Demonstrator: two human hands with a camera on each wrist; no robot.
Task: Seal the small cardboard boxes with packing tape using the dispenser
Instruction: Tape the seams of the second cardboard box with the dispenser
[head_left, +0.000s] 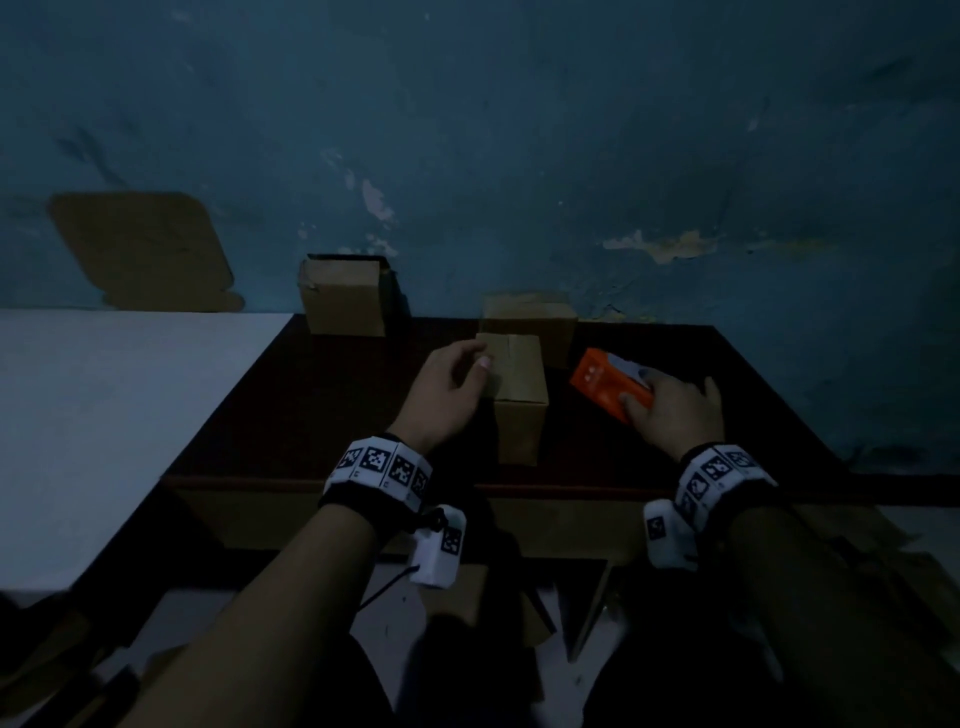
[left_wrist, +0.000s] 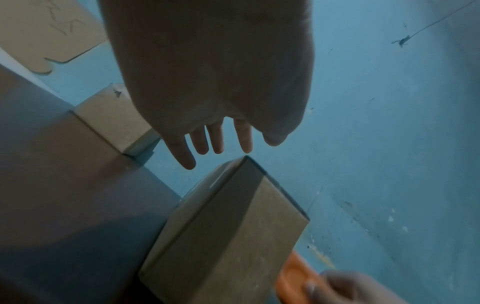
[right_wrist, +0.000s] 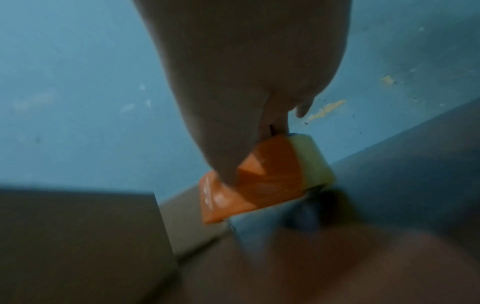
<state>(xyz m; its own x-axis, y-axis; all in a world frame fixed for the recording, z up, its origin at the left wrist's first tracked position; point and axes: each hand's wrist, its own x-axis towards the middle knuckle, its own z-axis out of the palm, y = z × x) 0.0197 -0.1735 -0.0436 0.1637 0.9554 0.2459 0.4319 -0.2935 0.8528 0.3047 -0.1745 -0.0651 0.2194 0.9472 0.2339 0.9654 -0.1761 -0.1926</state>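
A small closed cardboard box (head_left: 514, 384) stands in the middle of the dark table (head_left: 311, 415). My left hand (head_left: 467, 374) is at its upper left edge with the thumb against the cardboard. In the left wrist view that hand's fingers (left_wrist: 218, 142) are straight and spread just above the box (left_wrist: 233, 226), holding nothing. To the right of the box, my right hand (head_left: 672, 408) grips the orange tape dispenser (head_left: 605, 382) low over the table. In the right wrist view the dispenser (right_wrist: 259, 185) carries a pale tape roll (right_wrist: 311, 162) at its far end.
Two more cardboard boxes stand near the blue wall, one (head_left: 345, 299) at the back left and one (head_left: 535, 317) right behind the middle box. A flat cardboard sheet (head_left: 145, 249) leans on the wall above a white surface (head_left: 104, 415). Cardboard scraps lie on the floor below the table's front edge (head_left: 571, 491).
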